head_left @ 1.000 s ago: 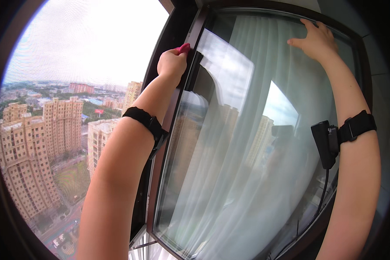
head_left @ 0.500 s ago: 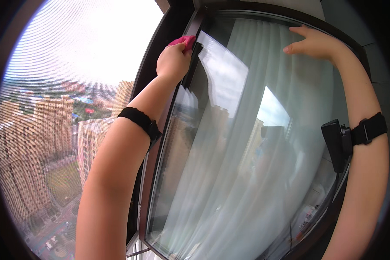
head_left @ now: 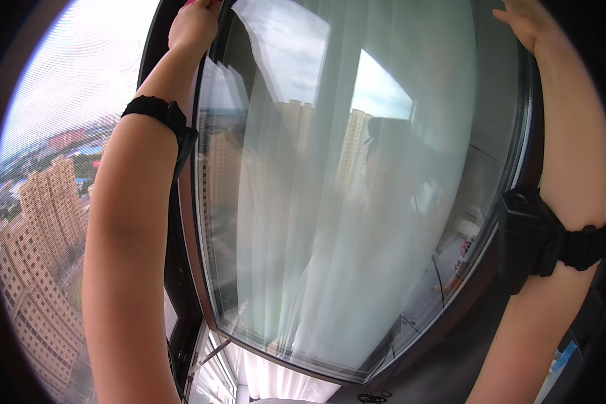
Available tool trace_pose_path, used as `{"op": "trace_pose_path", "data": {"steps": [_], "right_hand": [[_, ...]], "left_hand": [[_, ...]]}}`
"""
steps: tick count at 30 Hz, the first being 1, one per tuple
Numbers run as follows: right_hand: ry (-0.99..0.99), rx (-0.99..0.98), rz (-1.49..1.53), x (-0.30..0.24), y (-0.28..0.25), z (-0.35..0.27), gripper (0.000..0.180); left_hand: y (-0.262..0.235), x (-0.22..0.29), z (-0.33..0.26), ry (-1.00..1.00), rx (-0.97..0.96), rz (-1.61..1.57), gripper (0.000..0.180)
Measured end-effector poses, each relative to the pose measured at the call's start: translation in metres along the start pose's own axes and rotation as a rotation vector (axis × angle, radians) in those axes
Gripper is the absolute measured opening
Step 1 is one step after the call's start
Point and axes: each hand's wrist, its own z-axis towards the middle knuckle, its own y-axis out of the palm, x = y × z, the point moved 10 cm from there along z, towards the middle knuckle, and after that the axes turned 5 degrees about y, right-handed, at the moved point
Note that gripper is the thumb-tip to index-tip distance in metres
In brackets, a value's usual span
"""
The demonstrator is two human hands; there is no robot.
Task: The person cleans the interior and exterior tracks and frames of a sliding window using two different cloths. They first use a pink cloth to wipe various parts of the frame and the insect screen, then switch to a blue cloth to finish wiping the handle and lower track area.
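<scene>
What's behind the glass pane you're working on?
Behind the glass pane hangs a pale sheer curtain; reflected towers and sky overlie it. The room beyond is hidden. The left hand holds something pink at the frame's top.

Both arms are stretched way up. The left hand (head_left: 194, 25) sits near the top edge of the view, fingers curled in a loose fist, with a black band around the wrist. The right hand (head_left: 526, 21) reaches up on the other side, palm flat, fingers cut off by the rim; a black strap with a small box wraps that forearm.
</scene>
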Motion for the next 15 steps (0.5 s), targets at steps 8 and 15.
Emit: {"op": "trace_pose_path", "data": {"steps": [8, 15], "right_hand": [[0.005, 0.096, 0.293, 0.097, -0.023, -0.012, 0.056], [0.042, 0.498, -0.283, 0.099, -0.013, -0.004, 0.064]], "left_hand": [[0.004, 0.002, 0.009, -0.062, -0.174, -1.518, 0.023], [-0.032, 0.038, -0.084, -0.170, -0.248, -0.198, 0.022]]}}
